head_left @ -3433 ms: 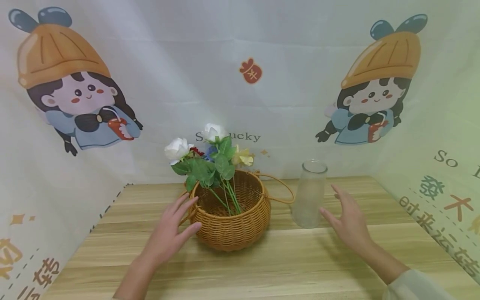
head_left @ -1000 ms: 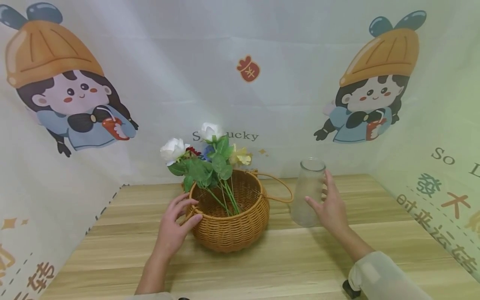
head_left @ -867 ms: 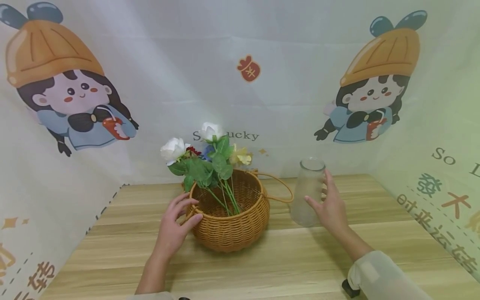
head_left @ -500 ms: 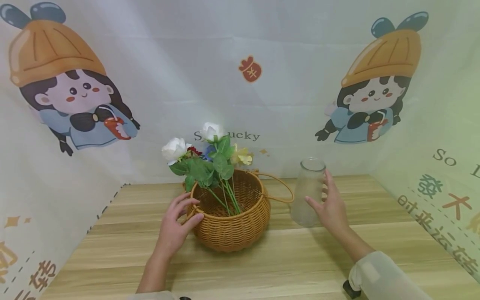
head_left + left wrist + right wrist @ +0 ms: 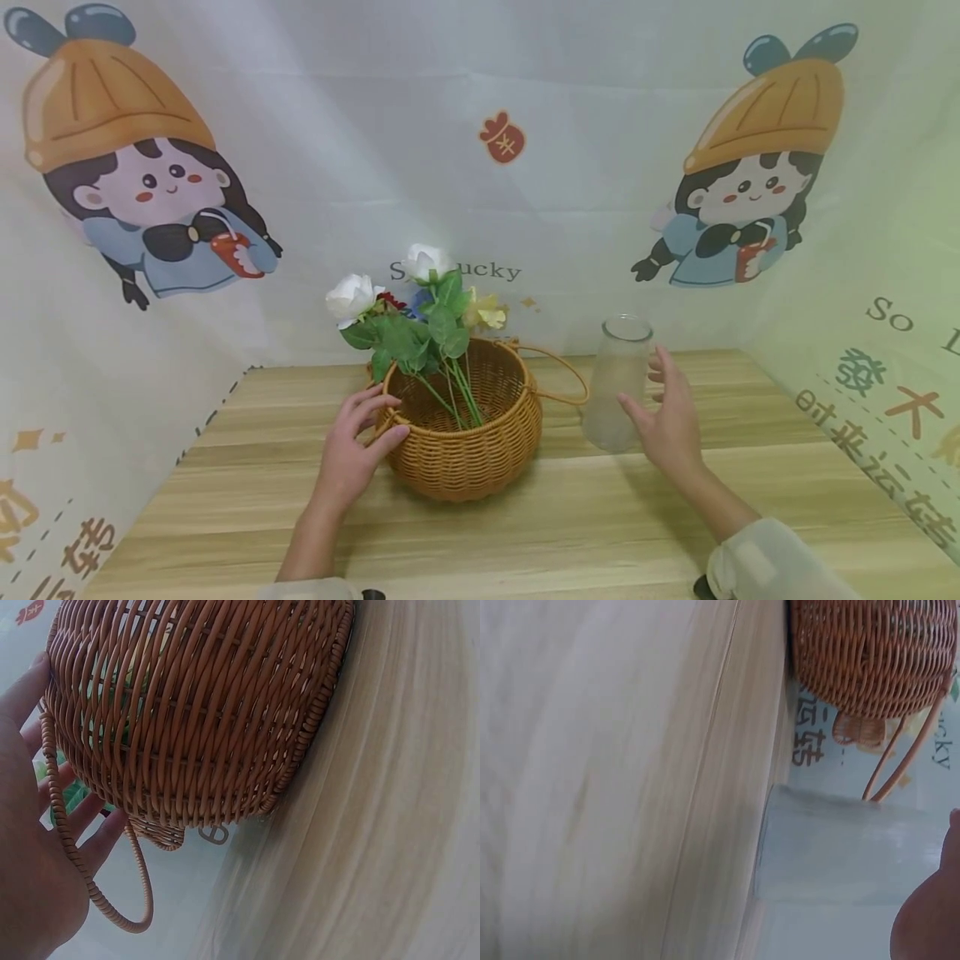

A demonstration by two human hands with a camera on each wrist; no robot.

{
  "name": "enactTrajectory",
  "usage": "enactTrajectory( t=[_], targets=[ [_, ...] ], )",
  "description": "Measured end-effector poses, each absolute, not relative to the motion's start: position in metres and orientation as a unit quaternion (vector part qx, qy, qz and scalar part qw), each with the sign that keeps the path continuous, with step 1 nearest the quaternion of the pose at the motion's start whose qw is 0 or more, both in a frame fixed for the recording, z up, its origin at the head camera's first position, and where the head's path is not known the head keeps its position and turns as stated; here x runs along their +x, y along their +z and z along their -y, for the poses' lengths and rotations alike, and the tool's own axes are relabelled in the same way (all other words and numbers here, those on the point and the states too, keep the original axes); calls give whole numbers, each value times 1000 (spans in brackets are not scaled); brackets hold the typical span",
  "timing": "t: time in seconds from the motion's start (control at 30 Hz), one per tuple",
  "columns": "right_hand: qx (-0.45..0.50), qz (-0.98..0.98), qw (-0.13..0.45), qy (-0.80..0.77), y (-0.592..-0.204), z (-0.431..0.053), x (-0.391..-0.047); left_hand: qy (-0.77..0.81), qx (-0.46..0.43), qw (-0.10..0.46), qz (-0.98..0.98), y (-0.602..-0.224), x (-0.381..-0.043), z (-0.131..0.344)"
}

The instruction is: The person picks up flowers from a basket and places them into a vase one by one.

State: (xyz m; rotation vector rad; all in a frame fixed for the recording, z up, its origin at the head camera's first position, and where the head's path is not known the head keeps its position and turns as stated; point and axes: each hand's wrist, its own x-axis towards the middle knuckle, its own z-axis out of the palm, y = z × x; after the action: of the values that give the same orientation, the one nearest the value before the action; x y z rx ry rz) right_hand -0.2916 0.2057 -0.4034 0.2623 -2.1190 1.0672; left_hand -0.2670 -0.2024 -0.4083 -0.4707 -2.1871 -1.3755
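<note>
A brown wicker basket (image 5: pixel 465 462) stands upright on the table, holding artificial flowers on green stems: white roses (image 5: pixel 354 300), a yellow bloom (image 5: pixel 486 311), and red and blue ones partly hidden behind leaves. My left hand (image 5: pixel 348 454) rests at the basket's left rim, thumb to the front, fingers loosely spread. In the left wrist view, the fingers (image 5: pixel 67 817) lie behind a looped handle (image 5: pixel 142 892). Right of the basket is an upright, translucent glass vase (image 5: pixel 617 392). Beside the vase's right side my right hand (image 5: pixel 675 421) hovers with relaxed fingers, holding nothing.
The basket's other handle (image 5: pixel 566 379) sticks out right, close to the vase. A wood-grain table (image 5: pixel 525 542) lies under everything. Pale printed cloth (image 5: pixel 360 150) walls in the back and both sides, close behind the basket and vase.
Since the earliest frame my left hand has come in to the basket's rim. My right hand came in to the vase, then drew slightly back to the right. Basket and vase stay put.
</note>
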Motion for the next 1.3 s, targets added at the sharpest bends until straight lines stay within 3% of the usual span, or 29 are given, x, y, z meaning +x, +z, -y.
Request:
enactTrajectory(
  t=[0.3, 0.5, 0.87, 1.3],
  targets=[
    [151, 787, 444, 402, -399, -191, -282, -514, -170, 244, 804, -407, -266, 202],
    [180, 771, 459, 403, -396, -179, -280, -515, -171, 244, 804, -408, -266, 203],
    [212, 747, 451, 440, -386, -154, -283, -521, -168, 242, 801, -408, -267, 202],
    [250, 739, 385, 493, -371, -121, -284, -520, -169, 244, 801, -407, -267, 202]
  ],
)
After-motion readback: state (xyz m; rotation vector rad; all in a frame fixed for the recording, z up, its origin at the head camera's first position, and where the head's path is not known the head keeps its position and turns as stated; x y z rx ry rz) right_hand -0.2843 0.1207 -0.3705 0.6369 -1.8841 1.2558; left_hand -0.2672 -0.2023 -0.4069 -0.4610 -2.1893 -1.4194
